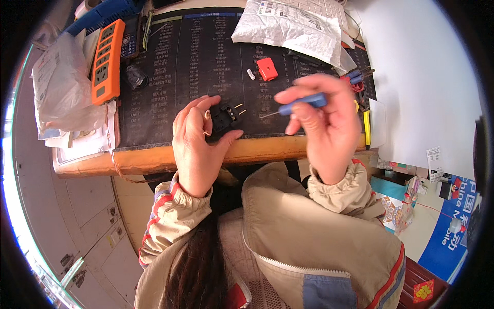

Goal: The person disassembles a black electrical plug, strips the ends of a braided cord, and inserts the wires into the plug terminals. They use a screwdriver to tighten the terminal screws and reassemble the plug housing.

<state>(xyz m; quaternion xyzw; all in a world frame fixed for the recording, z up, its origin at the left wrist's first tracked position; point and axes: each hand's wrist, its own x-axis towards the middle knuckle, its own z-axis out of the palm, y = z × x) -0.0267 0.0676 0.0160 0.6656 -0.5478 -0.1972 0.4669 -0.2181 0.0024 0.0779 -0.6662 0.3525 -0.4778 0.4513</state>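
On the dark desk mat, my left hand (194,135) is closed around a black two-pin plug (225,118), its brass pins pointing right. The plug's inner side shows, with metal contacts. Copper-coloured wire ends (207,115) stick out between my left fingers and the plug. My right hand (332,121) grips a small blue-handled screwdriver (312,101) between thumb and fingers, slightly blurred. Its thin tip points left, a little apart from the plug. Beyond both hands lie a red plastic piece (267,69) and a small whitish piece (250,74).
An orange power strip (107,62) and a plastic-wrapped bundle (59,82) occupy the left side. A twisted cord (111,149) hangs over the wooden desk edge (139,160). A white mailing bag (288,28) lies at the back; a yellow-handled tool (367,129) is at right.
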